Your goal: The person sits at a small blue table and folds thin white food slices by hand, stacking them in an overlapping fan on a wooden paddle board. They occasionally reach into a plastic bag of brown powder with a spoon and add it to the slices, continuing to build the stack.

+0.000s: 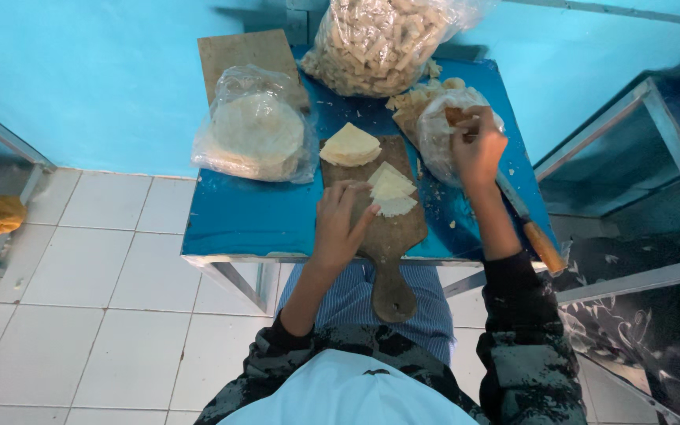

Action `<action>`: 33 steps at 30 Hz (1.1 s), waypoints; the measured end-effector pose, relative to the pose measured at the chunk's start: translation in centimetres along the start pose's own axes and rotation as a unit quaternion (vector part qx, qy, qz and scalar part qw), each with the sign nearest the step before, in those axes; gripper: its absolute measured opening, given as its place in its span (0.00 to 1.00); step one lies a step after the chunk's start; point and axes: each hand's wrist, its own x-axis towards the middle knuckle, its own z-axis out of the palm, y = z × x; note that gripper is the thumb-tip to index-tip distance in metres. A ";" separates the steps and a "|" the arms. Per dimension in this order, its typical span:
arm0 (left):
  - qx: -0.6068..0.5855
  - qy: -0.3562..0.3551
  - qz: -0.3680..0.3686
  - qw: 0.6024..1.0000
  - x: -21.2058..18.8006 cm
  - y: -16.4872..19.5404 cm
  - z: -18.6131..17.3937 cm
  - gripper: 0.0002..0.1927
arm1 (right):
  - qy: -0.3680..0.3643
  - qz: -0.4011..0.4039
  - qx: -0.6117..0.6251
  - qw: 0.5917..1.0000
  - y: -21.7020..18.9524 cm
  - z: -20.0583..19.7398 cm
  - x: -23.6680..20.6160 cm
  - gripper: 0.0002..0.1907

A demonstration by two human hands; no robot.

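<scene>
Left hand [338, 223] lies flat and open on the wooden cutting board [387, 236], fingertips touching the cut tortilla wedges [392, 191]. Right hand [478, 148] pinches a filling piece [455, 116] over the far-right bag [444, 130].
</scene>
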 end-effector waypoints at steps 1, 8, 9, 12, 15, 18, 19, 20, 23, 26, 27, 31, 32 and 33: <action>0.002 0.004 0.003 1.000 0.0 0.0 0.1 0.18 | 0.000 -0.008 -0.005 1.000 0.1 0.2 0.0 0.17; 0.015 -0.008 0.005 1.000 -0.1 -0.6 0.3 0.19 | -0.052 -0.021 0.024 0.998 1.4 1.9 0.0 0.21; 0.016 -0.009 0.004 1.000 -0.1 -0.7 0.4 0.19 | -0.062 -0.029 0.037 0.997 1.6 1.8 0.0 0.21; 0.028 -0.016 0.000 0.999 -0.2 -1.1 0.9 0.20 | -0.070 -0.038 0.046 0.996 2.4 0.9 0.1 0.22; 0.063 -0.034 -0.022 0.997 -0.5 -1.7 1.3 0.21 | -0.127 0.068 0.151 0.978 3.3 -0.9 0.3 0.22; 0.153 -0.040 -0.017 0.987 -0.6 -2.1 2.1 0.22 | -0.142 0.150 0.287 0.936 4.5 -2.7 0.0 0.22; 0.192 -0.039 -0.010 0.981 -0.7 -2.2 2.3 0.23 | -0.136 0.164 0.329 0.920 4.8 -3.1 -0.2 0.22; 0.205 -0.037 -0.011 0.978 -0.8 -2.2 2.5 0.23 | -0.120 0.178 0.310 0.926 5.1 -3.6 -0.5 0.21; 0.234 -0.037 -0.023 0.971 -1.1 -1.8 3.0 0.23 | -0.069 0.222 0.302 0.924 5.9 -5.1 -1.4 0.20; 0.245 -0.040 -0.039 0.968 -1.0 -1.4 3.4 0.21 | -0.008 0.251 0.364 0.897 6.2 -6.6 -2.3 0.20; 0.253 -0.038 -0.038 0.966 -0.8 -1.2 3.6 0.20 | 0.011 0.254 0.366 0.895 6.1 -7.1 -2.6 0.20; 0.267 -0.037 -0.026 0.963 -0.6 -0.9 3.8 0.15 | 0.062 0.261 0.403 0.875 5.0 -8.5 -4.1 0.20; 0.268 -0.033 -0.023 0.963 -0.5 -0.9 3.8 0.14 | 0.061 0.259 0.422 0.866 4.4 -8.7 -4.5 0.20; 0.269 -0.030 -0.020 0.962 -0.5 -1.0 3.9 0.13 | 0.061 0.259 0.441 0.858 3.8 -8.8 -5.0 0.21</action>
